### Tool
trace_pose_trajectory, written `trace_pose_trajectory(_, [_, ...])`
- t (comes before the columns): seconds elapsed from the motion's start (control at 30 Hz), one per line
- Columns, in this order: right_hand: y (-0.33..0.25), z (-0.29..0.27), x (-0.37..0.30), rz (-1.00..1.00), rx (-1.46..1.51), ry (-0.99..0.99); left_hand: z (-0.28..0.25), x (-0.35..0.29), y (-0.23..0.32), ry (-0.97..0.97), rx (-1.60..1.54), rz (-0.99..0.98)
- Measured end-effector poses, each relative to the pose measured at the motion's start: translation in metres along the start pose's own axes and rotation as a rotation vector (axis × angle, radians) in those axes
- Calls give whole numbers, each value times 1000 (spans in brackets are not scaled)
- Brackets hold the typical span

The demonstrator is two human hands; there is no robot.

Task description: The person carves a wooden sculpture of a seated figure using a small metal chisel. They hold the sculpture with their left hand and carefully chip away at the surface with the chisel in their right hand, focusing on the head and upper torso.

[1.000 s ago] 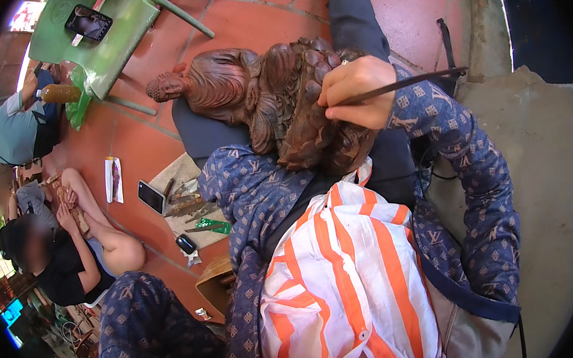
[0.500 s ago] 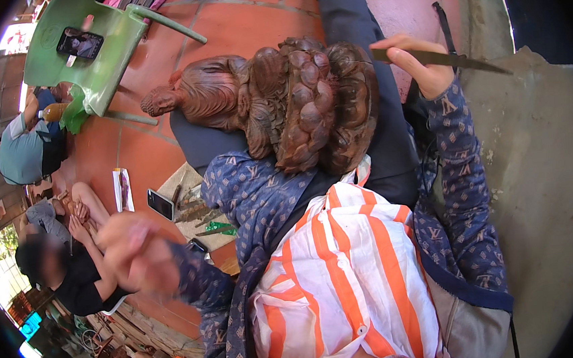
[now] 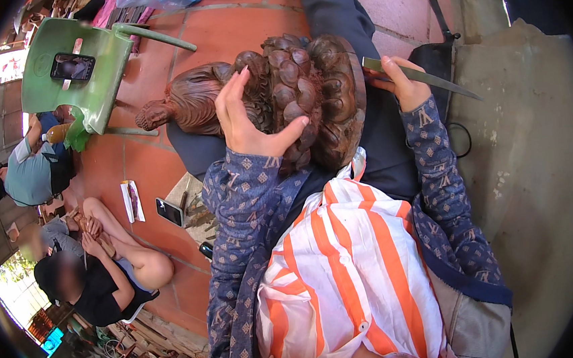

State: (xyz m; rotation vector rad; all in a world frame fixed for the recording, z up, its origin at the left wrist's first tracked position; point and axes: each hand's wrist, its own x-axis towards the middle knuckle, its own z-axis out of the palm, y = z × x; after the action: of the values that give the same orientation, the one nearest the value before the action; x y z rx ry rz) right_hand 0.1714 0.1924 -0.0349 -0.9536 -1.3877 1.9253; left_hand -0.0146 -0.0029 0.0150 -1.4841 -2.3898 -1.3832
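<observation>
A dark brown carved wooden statue point(image 3: 194, 100) lies on its side across my lap, its head pointing left. Its petalled base point(image 3: 340, 94) is at the right, with reddish dust on the carving. Above the middle of the statue is my left hand point(image 3: 249, 118), open, thumb spread from the stretched fingers; I cannot tell how firmly it touches the wood. My right hand point(image 3: 409, 90) is closed around a flat tapering metal file point(image 3: 442, 82) beside the base's right end. The file's blunt end is close to the base, and its narrow tip points right.
A green plastic chair point(image 3: 66, 68) holding a phone point(image 3: 72, 66) stands at the upper left. Another phone point(image 3: 170, 212) lies on the tiled floor near a board with tools point(image 3: 198, 213). Two people sit at the left. A grey surface point(image 3: 527, 160) runs along my right side.
My left hand has swung from the lower left up over the statue. My right hand has moved slightly left and down with the file, bringing it nearer the base.
</observation>
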Motion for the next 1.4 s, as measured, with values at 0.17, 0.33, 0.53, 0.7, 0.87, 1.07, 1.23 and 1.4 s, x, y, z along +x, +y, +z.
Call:
trace_pose_trajectory(0.17, [-6, 4, -6, -17, 40, 24, -9, 3, -27, 131, -238, -190])
trace_pose_trajectory(0.33, [-34, 7, -14, -417, -258, -249, -22, -12, -28, -137, -382, -231])
trace_pose_trajectory(0.53, [-54, 44, -13, -856, -634, -632, -2, -40, -17, -306, -5, 21])
trace_pose_trajectory(0.7, [-42, 70, 0, -814, -719, -792, 12, -44, -9, -276, 25, -83])
trace_pose_trajectory(0.87, [-43, 79, 1, -841, -787, -811, 11, -45, -7, -250, 25, -98])
trace_pose_trajectory(1.07, [-43, 67, 28, -936, -768, -964, 11, -45, -8, -282, -17, -124])
trace_pose_trajectory(1.23, [-35, 64, 40, -1005, -675, -951, 11, -45, -9, -272, -25, -118])
trace_pose_trajectory(1.4, [-39, 75, 17, -989, -749, -828, 12, -45, -11, -261, -41, -101])
